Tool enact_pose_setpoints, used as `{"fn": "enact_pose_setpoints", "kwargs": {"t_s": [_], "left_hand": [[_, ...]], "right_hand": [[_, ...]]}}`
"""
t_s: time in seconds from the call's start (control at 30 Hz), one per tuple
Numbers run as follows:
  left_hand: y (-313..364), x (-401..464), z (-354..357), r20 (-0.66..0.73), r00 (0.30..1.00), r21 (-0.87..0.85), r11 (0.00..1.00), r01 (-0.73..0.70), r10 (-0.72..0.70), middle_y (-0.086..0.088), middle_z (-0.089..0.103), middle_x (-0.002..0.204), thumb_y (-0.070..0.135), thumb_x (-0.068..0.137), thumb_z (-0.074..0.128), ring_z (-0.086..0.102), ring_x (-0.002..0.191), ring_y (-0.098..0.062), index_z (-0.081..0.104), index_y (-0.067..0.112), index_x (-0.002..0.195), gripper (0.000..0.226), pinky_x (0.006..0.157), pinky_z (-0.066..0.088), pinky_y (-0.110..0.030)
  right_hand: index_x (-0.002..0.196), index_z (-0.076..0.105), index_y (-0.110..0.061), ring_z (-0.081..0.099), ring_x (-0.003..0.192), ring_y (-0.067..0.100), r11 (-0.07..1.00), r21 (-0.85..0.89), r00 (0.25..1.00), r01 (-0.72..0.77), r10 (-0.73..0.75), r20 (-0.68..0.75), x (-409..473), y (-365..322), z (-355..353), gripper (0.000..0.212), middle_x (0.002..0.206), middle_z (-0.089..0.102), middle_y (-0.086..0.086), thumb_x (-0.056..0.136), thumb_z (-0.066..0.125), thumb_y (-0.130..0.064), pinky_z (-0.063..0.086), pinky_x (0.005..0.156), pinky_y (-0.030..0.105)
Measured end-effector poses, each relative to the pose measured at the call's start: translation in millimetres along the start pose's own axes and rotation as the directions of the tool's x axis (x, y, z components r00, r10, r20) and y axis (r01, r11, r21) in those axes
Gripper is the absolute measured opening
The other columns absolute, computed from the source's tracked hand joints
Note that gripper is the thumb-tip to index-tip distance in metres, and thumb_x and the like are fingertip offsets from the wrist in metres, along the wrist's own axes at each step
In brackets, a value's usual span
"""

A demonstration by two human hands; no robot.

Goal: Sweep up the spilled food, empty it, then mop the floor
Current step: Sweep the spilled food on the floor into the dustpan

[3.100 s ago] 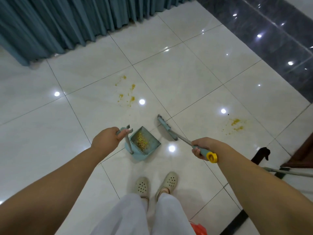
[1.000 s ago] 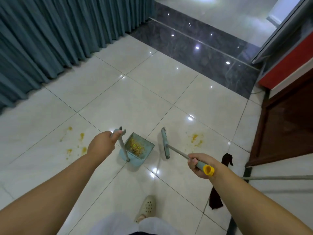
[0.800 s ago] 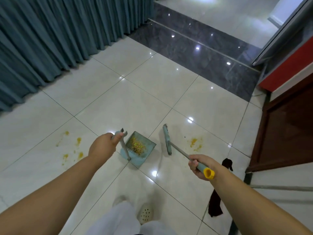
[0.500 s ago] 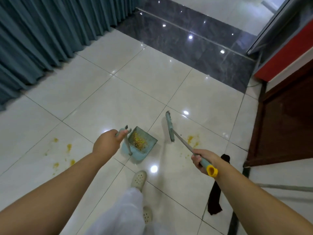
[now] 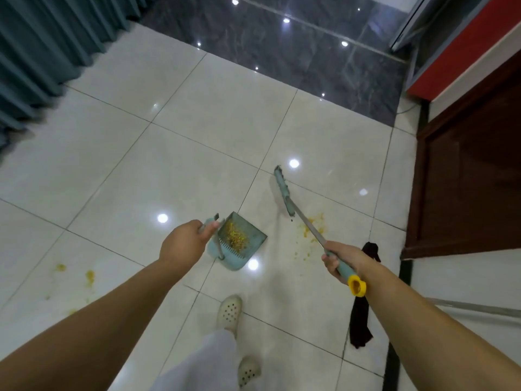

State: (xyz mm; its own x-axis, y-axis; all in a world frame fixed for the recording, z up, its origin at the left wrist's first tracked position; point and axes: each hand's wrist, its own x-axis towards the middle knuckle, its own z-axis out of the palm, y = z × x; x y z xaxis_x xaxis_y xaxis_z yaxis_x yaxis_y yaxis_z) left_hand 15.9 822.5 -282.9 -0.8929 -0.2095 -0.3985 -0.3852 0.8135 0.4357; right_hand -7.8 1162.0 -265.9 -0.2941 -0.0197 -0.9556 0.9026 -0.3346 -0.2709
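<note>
Left hand (image 5: 183, 244): gripping the dustpan (image 5: 239, 244) handle — crumbs inside.
Right hand (image 5: 342, 259): wrapped around the broom (image 5: 284, 194) handle.
Spill (image 5: 313, 230): at the dustpan's 3 o'clock, under the shaft, nearer the right hand.
Broom axis: 11 to 5 o'clock.

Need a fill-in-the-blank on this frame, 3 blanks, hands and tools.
1. The left hand holds the ____ by its handle.
2. The right hand grips the ____ handle near its yellow cap.
3. The yellow food already swept up lies inside the ____.
4. A spill lies on the floor under the broom's ____.

Missing words: dustpan; broom; dustpan; shaft
</note>
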Motion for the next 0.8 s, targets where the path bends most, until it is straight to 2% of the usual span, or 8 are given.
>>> {"fn": "enact_pose_setpoints", "kwargs": {"t_s": [0.27, 0.47, 0.53, 0.63, 0.8], "left_hand": [[15, 42, -1, 0.009, 0.995, 0.099, 0.99, -0.1, 0.099, 0.004, 0.05, 0.055, 0.067, 0.088, 0.027, 0.047, 0.05, -0.009, 0.046, 0.021, 0.064, 0.055, 0.045, 0.031, -0.024], [14, 56, -7, 0.037, 0.992, 0.099, 0.987, -0.127, 0.124, 0.005, 0.048, 0.054, 0.064, 0.089, 0.031, 0.046, 0.05, -0.008, 0.043, 0.024, 0.063, 0.049, 0.044, 0.029, -0.023], [14, 58, -9, 0.031, 0.992, 0.09, 0.988, -0.127, 0.125, 0.006, 0.047, 0.053, 0.063, 0.089, 0.032, 0.045, 0.049, -0.007, 0.041, 0.026, 0.061, 0.048, 0.044, 0.028, -0.023], [13, 60, -10, 0.02, 0.992, 0.078, 0.989, -0.125, 0.124, 0.006, 0.047, 0.053, 0.064, 0.089, 0.032, 0.045, 0.049, -0.007, 0.041, 0.026, 0.061, 0.048, 0.044, 0.028, -0.022], [10, 60, -10, 0.03, 0.994, 0.065, 0.992, -0.107, 0.105, 0.005, 0.049, 0.055, 0.065, 0.089, 0.032, 0.047, 0.051, -0.007, 0.043, 0.025, 0.063, 0.048, 0.044, 0.03, -0.024]], "right_hand": [[0.086, 0.041, -0.009, 0.037, 0.024, 0.007, 1.0, -0.019, 0.999, 0.005, -0.006, -0.053, 30, -21, 19, 0.016, 0.066, 0.04, 0.009, 0.1, 0.043, -0.013, 0.033, 0.028, 0.008], [0.088, 0.042, -0.008, 0.039, 0.024, 0.008, 0.99, 0.121, 0.997, -0.073, 0.077, -0.024, 39, -18, 25, 0.016, 0.067, 0.04, 0.008, 0.1, 0.046, -0.017, 0.035, 0.028, 0.009], [0.086, 0.042, -0.007, 0.038, 0.024, 0.008, 0.979, 0.166, 0.993, -0.119, 0.118, 0.012, 38, -18, 28, 0.02, 0.06, 0.041, 0.008, 0.101, 0.044, -0.02, 0.034, 0.027, 0.009], [0.079, 0.043, -0.005, 0.036, 0.021, 0.008, 0.946, 0.247, 0.977, -0.209, 0.191, 0.094, 33, -24, 33, 0.034, 0.04, 0.042, 0.006, 0.102, 0.041, -0.03, 0.033, 0.025, 0.011], [0.083, 0.042, -0.008, 0.036, 0.021, 0.008, 0.945, 0.271, 0.982, -0.183, 0.161, 0.102, 21, -24, 33, 0.031, 0.037, 0.045, 0.007, 0.102, 0.04, -0.032, 0.034, 0.025, 0.011]]}}
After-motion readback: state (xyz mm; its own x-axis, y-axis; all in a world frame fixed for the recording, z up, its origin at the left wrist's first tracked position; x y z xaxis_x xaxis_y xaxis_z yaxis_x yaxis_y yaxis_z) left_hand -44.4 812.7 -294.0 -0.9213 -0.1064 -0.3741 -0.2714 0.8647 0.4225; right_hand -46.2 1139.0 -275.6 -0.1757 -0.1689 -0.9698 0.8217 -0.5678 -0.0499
